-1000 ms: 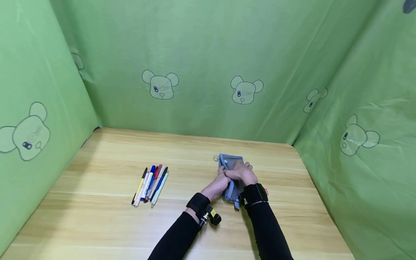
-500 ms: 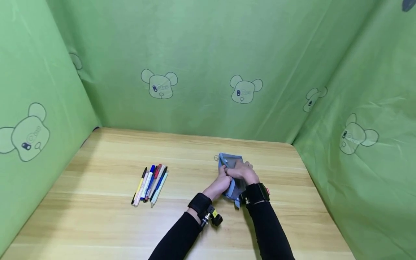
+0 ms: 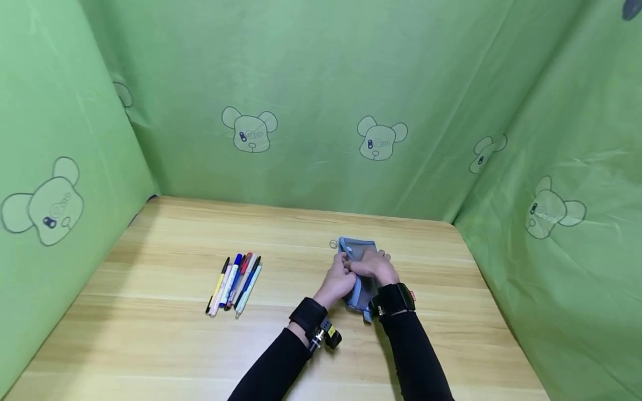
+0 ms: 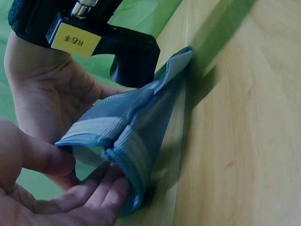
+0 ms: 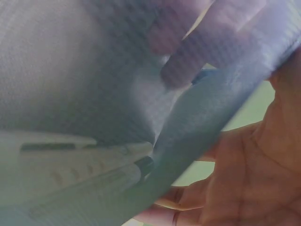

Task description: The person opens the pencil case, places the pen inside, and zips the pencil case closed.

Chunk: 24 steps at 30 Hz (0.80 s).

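Note:
A blue mesh pencil case (image 3: 359,303) with a zip lies towards the right of the table in the head view. My right hand (image 3: 373,265) grips its right side. My left hand (image 3: 336,283) holds the left edge of its opening, next to the right hand's fingers. The left wrist view shows the pencil case (image 4: 153,125) with its mouth spread apart and the left hand's fingers (image 4: 110,190) curled at the rim. Pale pens (image 5: 89,167) show through the mesh in the right wrist view.
A row of several pens and markers (image 3: 234,284) lies on the wooden table (image 3: 165,345), left of the hands. A small metal ring (image 3: 333,244) sits at the pencil case's far corner. Green curtains (image 3: 311,72) with bear heads enclose the table at the back and sides.
Both hands stay at the pencil case's opening. The left hand's fingers shift slightly along the edge. The pens on the table have not moved.

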{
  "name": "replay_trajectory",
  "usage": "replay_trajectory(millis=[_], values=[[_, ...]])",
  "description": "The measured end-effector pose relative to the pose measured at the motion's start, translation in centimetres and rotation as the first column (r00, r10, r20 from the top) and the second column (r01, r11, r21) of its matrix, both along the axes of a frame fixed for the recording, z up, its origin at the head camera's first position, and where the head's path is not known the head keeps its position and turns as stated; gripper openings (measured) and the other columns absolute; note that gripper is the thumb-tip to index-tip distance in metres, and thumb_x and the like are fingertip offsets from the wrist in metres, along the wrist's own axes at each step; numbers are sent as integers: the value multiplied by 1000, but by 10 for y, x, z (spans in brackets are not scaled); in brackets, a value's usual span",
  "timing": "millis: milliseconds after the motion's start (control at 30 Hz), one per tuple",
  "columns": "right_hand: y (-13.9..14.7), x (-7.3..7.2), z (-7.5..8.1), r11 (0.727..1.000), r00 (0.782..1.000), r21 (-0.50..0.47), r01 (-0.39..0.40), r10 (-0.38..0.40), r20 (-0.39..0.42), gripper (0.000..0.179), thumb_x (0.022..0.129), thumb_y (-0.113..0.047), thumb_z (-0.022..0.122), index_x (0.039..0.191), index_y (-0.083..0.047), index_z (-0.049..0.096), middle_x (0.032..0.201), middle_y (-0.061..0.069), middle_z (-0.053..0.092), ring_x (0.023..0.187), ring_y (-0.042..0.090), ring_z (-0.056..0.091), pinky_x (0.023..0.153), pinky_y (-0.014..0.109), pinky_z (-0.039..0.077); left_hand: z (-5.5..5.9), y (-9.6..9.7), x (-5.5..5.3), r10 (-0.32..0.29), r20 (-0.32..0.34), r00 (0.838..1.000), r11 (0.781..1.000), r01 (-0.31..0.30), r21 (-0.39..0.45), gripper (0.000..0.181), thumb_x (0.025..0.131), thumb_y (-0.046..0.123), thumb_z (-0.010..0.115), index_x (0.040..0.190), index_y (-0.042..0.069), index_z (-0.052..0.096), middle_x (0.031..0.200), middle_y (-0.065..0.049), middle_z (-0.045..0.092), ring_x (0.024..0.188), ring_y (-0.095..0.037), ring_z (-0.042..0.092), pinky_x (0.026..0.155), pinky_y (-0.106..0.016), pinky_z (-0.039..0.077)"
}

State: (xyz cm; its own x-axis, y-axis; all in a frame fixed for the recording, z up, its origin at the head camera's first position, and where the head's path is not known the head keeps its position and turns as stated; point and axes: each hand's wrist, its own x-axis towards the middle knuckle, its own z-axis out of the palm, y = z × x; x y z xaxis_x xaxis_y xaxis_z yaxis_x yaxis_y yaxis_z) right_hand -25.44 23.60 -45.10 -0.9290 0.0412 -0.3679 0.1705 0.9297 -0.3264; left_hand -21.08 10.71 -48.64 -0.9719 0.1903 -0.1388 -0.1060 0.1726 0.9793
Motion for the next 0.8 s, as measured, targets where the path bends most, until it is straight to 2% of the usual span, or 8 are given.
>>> replay_trajectory(millis=[67, 133, 233, 367, 500, 667, 733, 800], values=[[1, 1, -1, 1000, 1000, 0, -5, 5, 2, 86, 86, -55, 60, 144, 7, 46, 141, 37, 45, 128, 53, 43, 98, 61, 47, 0, -2, 1, 6, -27, 1000, 998, -8, -65, 66, 88, 2, 54, 151, 0, 34, 97, -12, 65, 85, -17, 58, 74, -29, 49], [1, 1, -2, 1000, 1000, 1, -2, 2, 0, 84, 85, -54, 61, 141, 7, 48, 139, 37, 46, 128, 54, 43, 97, 60, 48, 1, -4, 2, 9, -66, 998, 992, -17, -128, 61, 87, 2, 57, 145, 1, 40, 87, -9, 64, 76, -16, 57, 65, -26, 44], [2, 0, -2, 1000, 1000, -3, 13, -13, -5, 82, 84, -54, 62, 139, 6, 50, 137, 36, 47, 128, 53, 42, 97, 60, 47, 6, -7, 4, 10, -151, 989, 976, -42, -212, 52, 86, 3, 61, 137, 2, 48, 93, -10, 71, 81, -18, 64, 66, -26, 49], [1, -1, -1, 1000, 1000, -11, 29, -29, -7, 83, 83, -55, 64, 138, 6, 51, 136, 34, 47, 128, 52, 41, 99, 60, 47, 17, -14, 7, -1, -247, 969, 954, -74, -292, 46, 86, 4, 65, 131, 1, 52, 94, -13, 69, 80, -22, 63, 69, -30, 49], [0, -2, -3, 999, 999, -29, 46, -46, 0, 85, 85, -57, 64, 140, 7, 49, 140, 37, 43, 133, 55, 37, 102, 64, 46, 27, -28, 12, -5, -269, 963, 921, -100, -376, 39, 87, 4, 66, 125, 1, 58, 93, -11, 67, 77, -21, 59, 67, -31, 48], [-2, -1, -5, 998, 999, -30, 49, -49, 4, 85, 89, -56, 62, 143, 8, 47, 148, 40, 37, 139, 58, 32, 104, 64, 44, 36, -50, 19, -17, -296, 955, 861, -137, -491, 27, 89, 7, 67, 115, 0, 65, 95, -14, 71, 77, -24, 63, 64, -32, 51], [-2, -1, -6, 999, 999, -21, 41, -41, 2, 84, 90, -56, 61, 143, 8, 47, 148, 40, 37, 138, 58, 32, 104, 63, 44, 38, -59, 21, -22, -322, 947, 830, -162, -534, 25, 90, 8, 68, 113, 0, 66, 93, -16, 72, 75, -25, 64, 62, -33, 52], [-2, -1, -6, 999, 999, -9, 33, -33, -3, 84, 90, -57, 60, 143, 7, 48, 148, 39, 38, 137, 57, 34, 104, 62, 45, 39, -67, 22, -27, -365, 931, 792, -202, -576, 22, 89, 7, 70, 109, -1, 67, 91, -18, 73, 75, -28, 66, 62, -35, 53]])
